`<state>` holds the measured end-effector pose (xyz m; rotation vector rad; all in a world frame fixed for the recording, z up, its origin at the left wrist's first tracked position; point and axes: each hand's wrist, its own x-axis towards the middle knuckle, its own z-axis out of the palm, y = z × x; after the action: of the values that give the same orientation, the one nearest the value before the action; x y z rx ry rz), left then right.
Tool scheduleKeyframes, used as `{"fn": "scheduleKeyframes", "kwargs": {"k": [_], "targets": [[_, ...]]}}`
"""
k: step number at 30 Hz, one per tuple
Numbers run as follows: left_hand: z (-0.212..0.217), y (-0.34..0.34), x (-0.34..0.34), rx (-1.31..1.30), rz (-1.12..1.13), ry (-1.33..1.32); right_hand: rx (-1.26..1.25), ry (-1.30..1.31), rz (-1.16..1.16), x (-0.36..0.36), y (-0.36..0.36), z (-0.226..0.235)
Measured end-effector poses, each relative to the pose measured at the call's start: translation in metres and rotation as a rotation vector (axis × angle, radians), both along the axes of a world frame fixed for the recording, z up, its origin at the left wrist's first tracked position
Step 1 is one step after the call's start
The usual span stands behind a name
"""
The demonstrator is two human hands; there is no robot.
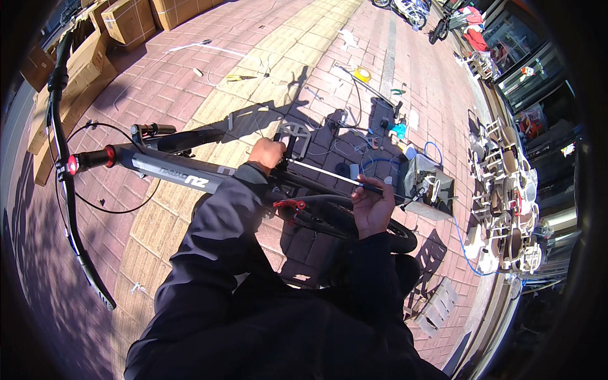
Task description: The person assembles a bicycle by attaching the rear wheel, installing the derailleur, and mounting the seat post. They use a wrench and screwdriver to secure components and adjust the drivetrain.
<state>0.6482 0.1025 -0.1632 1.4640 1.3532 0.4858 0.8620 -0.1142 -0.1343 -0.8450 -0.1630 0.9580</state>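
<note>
A grey bicycle frame (171,171) lies across in front of me, its black handlebar (68,218) at the far left. My left hand (267,154) is closed in a fist beside a flat pedal (295,131); what its fingers hold is hidden. From there a long, thin silver rod with a dark handle (326,173), like a long wrench, slants right over the frame. Round its handle end, my right hand (372,206) is closed, palm partly up. Below the rod are a red lever clamp (289,206) and a black tyre (403,237).
Cardboard boxes (126,24) stand at the upper left. On the brick paving lie yellow tape (362,74), yellow-handled pliers (244,77) and loose cables. An open box of parts (429,190) sits right of my right hand, near many stacked white-framed parts (503,196) by the shopfront.
</note>
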Motion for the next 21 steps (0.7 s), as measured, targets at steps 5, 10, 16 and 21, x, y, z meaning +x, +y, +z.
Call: {"fn": "scheduleKeyframes", "kwargs": {"k": [5, 10, 16, 21], "targets": [[0.037, -0.067, -0.035, 0.433, -0.131, 0.174, 0.173, -0.48, 0.186, -0.009, -0.021, 0.044], [0.047, -0.112, -0.045, 0.592, -0.545, -0.146, -0.109, -0.879, 0.22, -0.03, -0.021, 0.088], [0.04, -0.109, -0.039, 0.686, -0.754, 0.074, -0.295, -0.988, 0.124, -0.048, -0.019, 0.119], [0.035, -0.113, -0.039, 0.69, -0.683, 0.012, -0.402, -1.112, 0.134, -0.028, -0.01, 0.098]]}}
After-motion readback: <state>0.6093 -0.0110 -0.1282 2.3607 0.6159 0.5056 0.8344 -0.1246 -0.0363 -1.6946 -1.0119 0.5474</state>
